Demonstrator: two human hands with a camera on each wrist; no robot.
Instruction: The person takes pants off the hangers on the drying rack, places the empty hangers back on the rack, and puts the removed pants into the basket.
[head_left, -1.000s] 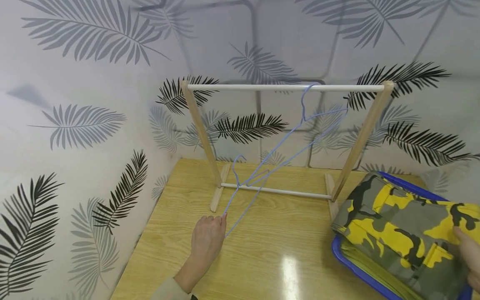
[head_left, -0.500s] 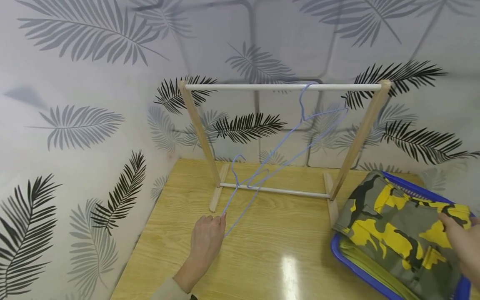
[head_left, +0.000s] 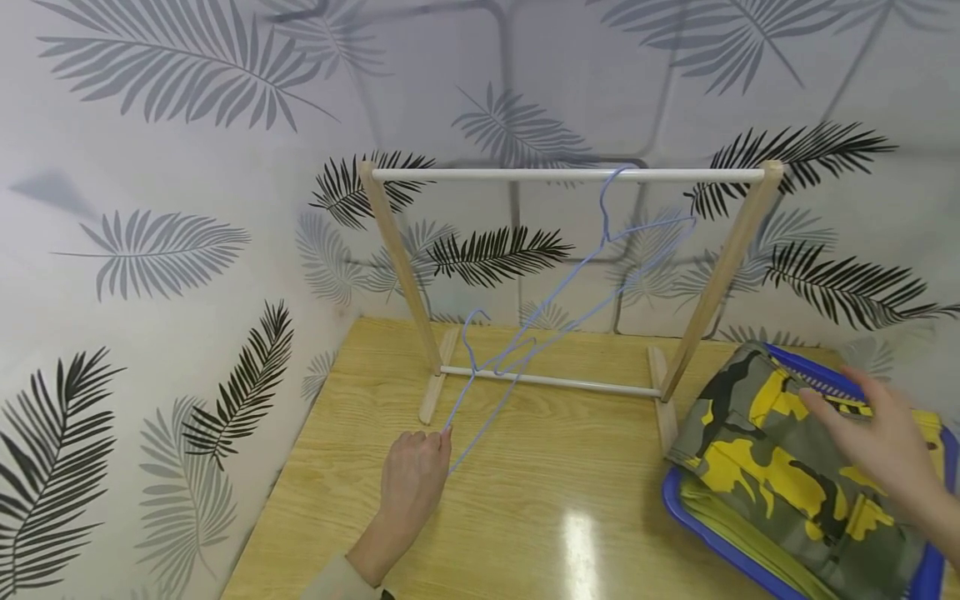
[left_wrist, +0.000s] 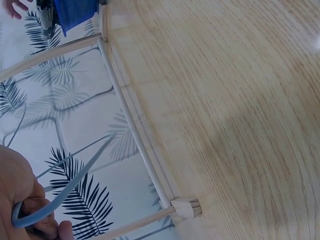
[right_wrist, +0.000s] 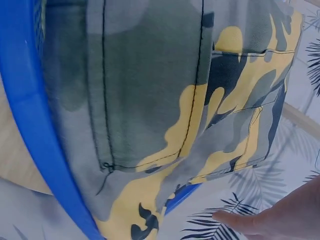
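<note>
My left hand grips the lower end of a thin blue clothes hanger, whose hook points up and away. In the left wrist view the hanger's bent end passes through the curled fingers. A second blue hanger hangs by its hook from the rack's white top bar. My right hand is over a folded camouflage garment in grey, black and yellow, with thumb and fingers spread. The right wrist view shows that hand beside the garment's edge, with nothing gripped.
The garment lies on top of a blue basket at the right, above folded olive cloth. A wooden-framed rack stands at the back of the wood-grain table. Behind it is a leaf-patterned wall.
My right hand has moved left and away from me over the garment, its fingers spreading off the fabric at the right side. My left hand stays in place, holding the hanger.
</note>
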